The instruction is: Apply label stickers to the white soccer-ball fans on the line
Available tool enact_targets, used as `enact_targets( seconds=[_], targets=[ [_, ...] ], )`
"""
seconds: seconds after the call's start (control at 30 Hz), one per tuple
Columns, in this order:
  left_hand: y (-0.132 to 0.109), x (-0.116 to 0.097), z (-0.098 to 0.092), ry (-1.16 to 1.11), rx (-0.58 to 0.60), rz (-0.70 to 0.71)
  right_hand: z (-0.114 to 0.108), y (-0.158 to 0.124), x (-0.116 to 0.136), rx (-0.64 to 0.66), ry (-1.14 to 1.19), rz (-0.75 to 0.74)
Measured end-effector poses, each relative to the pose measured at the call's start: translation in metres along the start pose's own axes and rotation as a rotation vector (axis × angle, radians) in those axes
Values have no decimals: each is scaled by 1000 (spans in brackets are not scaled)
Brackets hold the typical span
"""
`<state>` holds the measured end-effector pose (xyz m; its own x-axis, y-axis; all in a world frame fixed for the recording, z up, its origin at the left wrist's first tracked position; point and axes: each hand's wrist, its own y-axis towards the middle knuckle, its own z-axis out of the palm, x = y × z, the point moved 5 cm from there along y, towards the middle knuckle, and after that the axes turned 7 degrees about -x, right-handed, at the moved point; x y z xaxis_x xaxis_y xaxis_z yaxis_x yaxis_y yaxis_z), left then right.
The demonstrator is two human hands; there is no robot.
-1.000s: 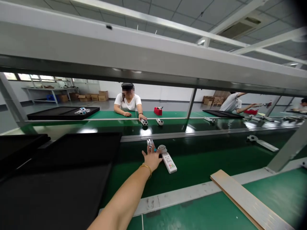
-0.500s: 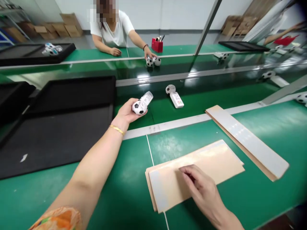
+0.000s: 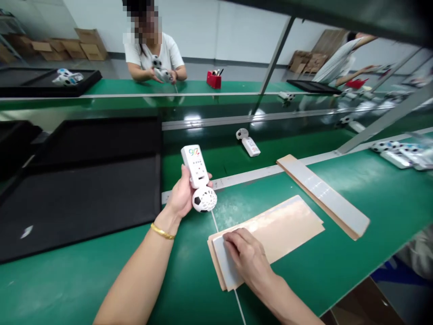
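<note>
My left hand (image 3: 184, 192) is closed around a white handheld fan (image 3: 197, 167) whose round, slotted head is patterned like a soccer ball. Its flat body points away from me, with coloured figures near the far end. Below and to the right, my right hand (image 3: 248, 255) has its fingers drawn together in a pinch over the left end of a stack of glossy, tan-backed sheets (image 3: 287, 225). Whatever its fingertips hold is too small to make out. Another soccer-ball fan (image 3: 250, 146) lies on the dark green conveyor belt beyond.
Black trays (image 3: 111, 180) fill the left side. A long strip stack (image 3: 324, 196) lies at right, with several fans (image 3: 402, 153) beyond it. Metal posts (image 3: 277, 54) rise from the line. Across the belt, a co-worker (image 3: 154, 58) holds a fan near a red box (image 3: 214, 80).
My left hand has drawn the fan nearer and turned it so its printed body shows. My right hand has moved left to the sheets' end. The co-worker has lifted a fan off the line.
</note>
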<state>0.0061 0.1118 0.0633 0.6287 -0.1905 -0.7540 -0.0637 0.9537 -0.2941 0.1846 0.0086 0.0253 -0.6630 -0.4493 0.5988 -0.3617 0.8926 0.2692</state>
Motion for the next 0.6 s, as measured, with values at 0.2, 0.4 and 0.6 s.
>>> enact_targets(
  seconds=[0.2, 0.4, 0.6],
  targets=[
    [0, -2, -8, 71, -126, 63, 6, 5, 4, -83, -211, -30],
    [13, 1, -18, 446, -128, 216, 34, 15, -11, 49, -366, -47],
    [6, 10, -8, 638, -123, 406, 43, 16, -21, 112, -336, 39]
  ],
)
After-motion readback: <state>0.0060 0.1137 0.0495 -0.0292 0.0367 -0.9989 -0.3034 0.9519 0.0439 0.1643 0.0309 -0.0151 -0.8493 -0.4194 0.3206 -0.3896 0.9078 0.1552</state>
